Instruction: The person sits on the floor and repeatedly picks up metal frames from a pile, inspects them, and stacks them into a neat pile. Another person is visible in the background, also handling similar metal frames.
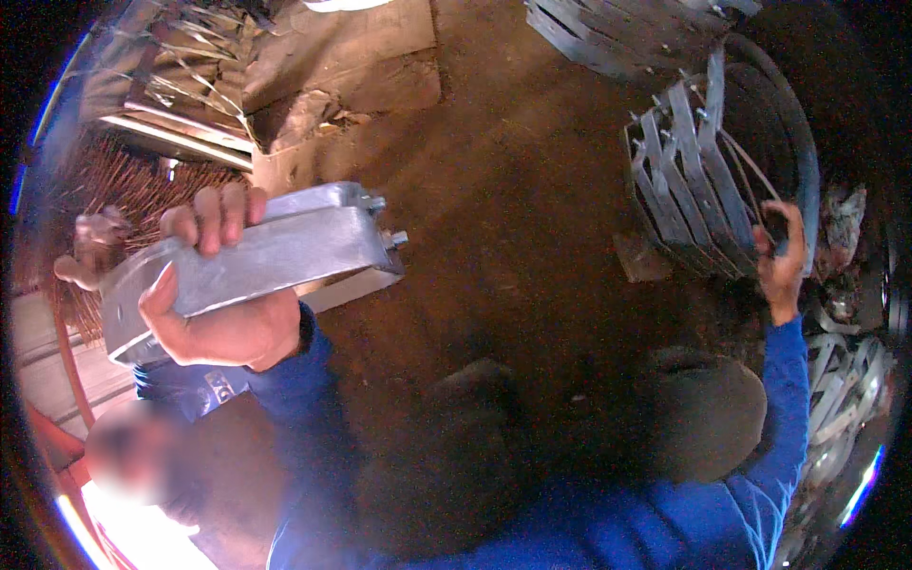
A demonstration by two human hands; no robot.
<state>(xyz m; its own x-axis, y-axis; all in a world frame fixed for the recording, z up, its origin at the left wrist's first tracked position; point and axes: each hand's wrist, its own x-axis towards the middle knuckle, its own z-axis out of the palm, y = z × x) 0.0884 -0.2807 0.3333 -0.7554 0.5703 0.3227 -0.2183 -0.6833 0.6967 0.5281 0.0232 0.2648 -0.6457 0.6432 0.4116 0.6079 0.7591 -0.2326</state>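
Note:
My left hand is wrapped round a bent, flat-sided metal bracket and holds it up at the left. Bolts with nuts stick out of its right end, and a second parallel strip shows behind the front one. On the right, my right hand has its thumb and forefinger apart and curled beside a row of similar grey metal brackets. Its fingertips are close to a thin strip at the row's edge; whether they touch it, I cannot tell.
Another person's hand and blue sleeve are at the left. Cardboard lies on the brown ground at the back, near a bundle of thin rods. More metal pieces stand at the far right and a pile lies lower right.

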